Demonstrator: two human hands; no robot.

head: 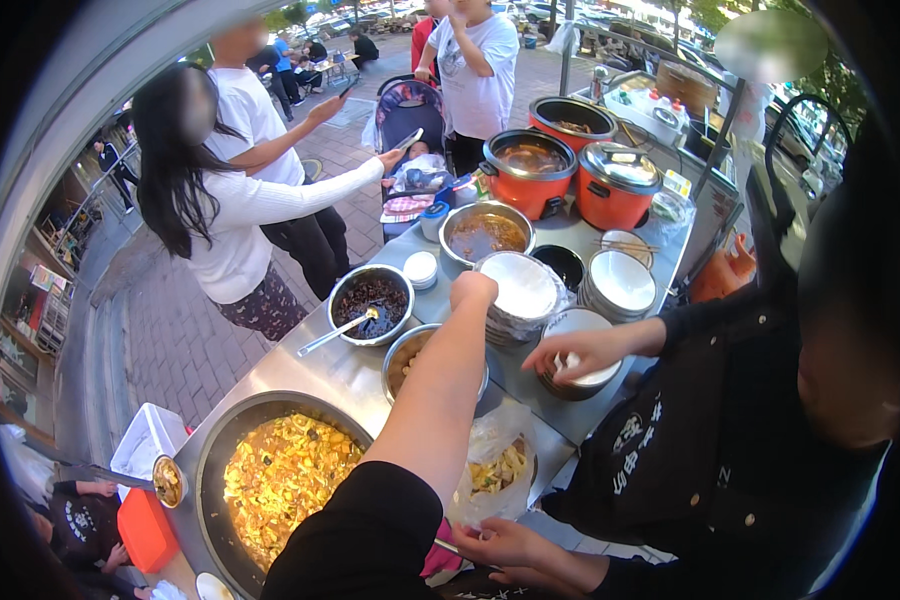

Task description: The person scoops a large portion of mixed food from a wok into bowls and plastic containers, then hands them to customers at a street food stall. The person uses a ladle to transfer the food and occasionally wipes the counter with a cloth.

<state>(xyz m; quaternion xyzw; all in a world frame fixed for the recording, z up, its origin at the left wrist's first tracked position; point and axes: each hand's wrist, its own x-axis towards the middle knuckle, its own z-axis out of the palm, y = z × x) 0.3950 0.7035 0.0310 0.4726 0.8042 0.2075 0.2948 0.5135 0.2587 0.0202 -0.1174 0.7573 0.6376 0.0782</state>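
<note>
My left hand (pixel 474 289) reaches across the counter to the left edge of a plastic-wrapped stack of white bowls (pixel 521 285); its fingertips are hidden. At the bottom, my right hand (pixel 506 546) has curled fingers around a thin metal utensil handle (pixel 448 547), just below a plastic-lined bowl of food (pixel 499 469). A large pan of yellow stew (pixel 292 472) lies left of my forearm. Under the forearm is a partly covered steel bowl (pixel 401 360). A steel bowl of dark sauce (pixel 371 300) holds a ladle (pixel 337 332).
A co-worker's hand (pixel 577 358) is over another bowl stack (pixel 596 379) at the right. Red cookers (pixel 529 176) and a steel bowl of brown broth (pixel 487 234) stand farther back. People with phones (pixel 406 140) and a stroller (pixel 409 112) are beyond the counter (pixel 270 375).
</note>
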